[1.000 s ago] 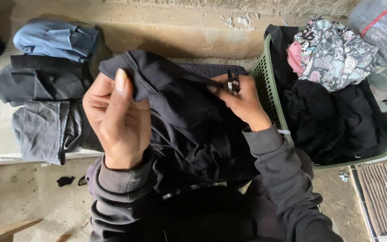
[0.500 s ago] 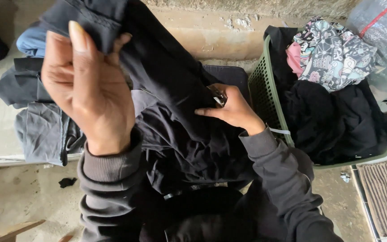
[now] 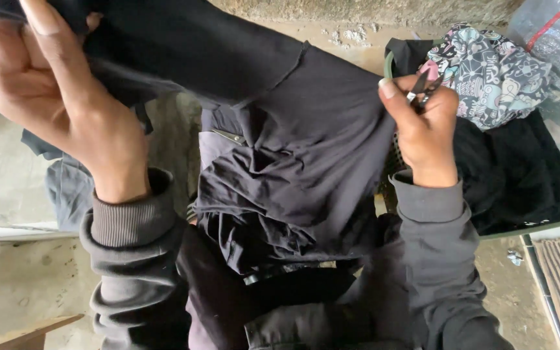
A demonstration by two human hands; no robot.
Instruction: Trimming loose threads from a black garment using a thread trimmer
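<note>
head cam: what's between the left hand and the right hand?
In the head view, the dark garment spans the whole stretch: left hand grips its raised end, right hand, holding small scissors, pinches its other edge.

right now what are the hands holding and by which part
The left hand grips the dark grey cloth garment by its raised upper end. The right hand pinches its right edge, with a small dark metal tool held between the fingers.

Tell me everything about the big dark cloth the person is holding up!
The dark garment is black, soft-looking fabric with a visible seam and many wrinkles. It is stretched between both hands: the left hand grips one end raised high, the right hand pinches the other edge while holding a small metal tool. Its lower part hangs bunched over the person's lap.
</note>
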